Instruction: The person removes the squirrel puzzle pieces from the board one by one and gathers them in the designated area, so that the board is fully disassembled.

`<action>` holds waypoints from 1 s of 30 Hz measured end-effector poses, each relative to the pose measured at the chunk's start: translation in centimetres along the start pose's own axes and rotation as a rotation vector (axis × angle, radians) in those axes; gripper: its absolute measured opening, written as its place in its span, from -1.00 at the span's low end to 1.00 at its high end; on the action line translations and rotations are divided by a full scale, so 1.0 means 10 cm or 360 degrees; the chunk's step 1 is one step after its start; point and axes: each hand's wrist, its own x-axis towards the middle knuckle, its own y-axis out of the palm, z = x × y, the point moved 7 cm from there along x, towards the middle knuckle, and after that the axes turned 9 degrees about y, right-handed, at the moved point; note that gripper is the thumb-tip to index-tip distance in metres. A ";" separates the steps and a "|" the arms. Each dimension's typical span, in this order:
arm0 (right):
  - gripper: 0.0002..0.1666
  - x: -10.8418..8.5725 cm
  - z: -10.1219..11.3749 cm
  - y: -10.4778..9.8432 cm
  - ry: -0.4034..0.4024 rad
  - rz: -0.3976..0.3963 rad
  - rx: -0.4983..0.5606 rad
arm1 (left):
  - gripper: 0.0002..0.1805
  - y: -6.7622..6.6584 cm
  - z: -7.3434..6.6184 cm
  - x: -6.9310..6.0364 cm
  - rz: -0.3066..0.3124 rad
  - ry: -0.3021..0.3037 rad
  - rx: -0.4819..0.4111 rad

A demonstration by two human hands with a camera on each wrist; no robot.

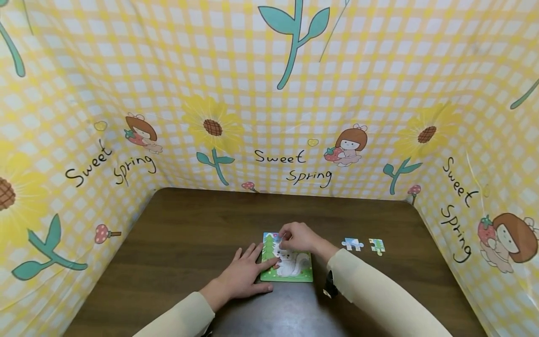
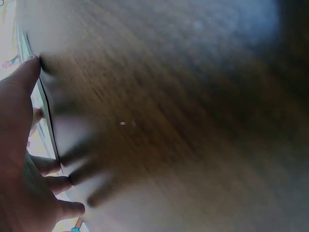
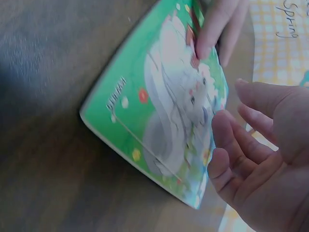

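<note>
A puzzle board [image 1: 290,279] with a white, bushy-tailed animal on green lies on the table. My left hand [image 1: 242,276] is spread beside its left edge, one finger reaching onto the picture; the left wrist view shows the spread fingers [image 2: 70,209] touching down. Over the board's upper part, my right hand [image 1: 300,238] bends its fingers downward and covers that corner. The right wrist view shows the board [image 3: 130,96] and my right hand [image 3: 270,140] with bent fingers; whether a piece is between its fingertips cannot be made out.
Two loose puzzle pieces lie right of the board: a blue and white one [image 1: 352,244] and a blue and green one [image 1: 377,246]. The brown table [image 1: 185,234] is enclosed at the back and sides by yellow checked cloth [image 1: 236,70].
</note>
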 end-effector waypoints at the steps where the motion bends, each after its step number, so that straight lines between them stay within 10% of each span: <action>1: -0.70 0.00 0.01 0.03 0.0005 0.0003 -0.0001 | -0.19 0.00 0.00 0.00 -0.0001 0.0002 0.0004; 30: -0.58 0.01 -0.01 0.15 0.0202 -0.0046 0.0250 | -0.35 -0.02 -0.02 0.02 -0.0006 -0.0055 -0.0006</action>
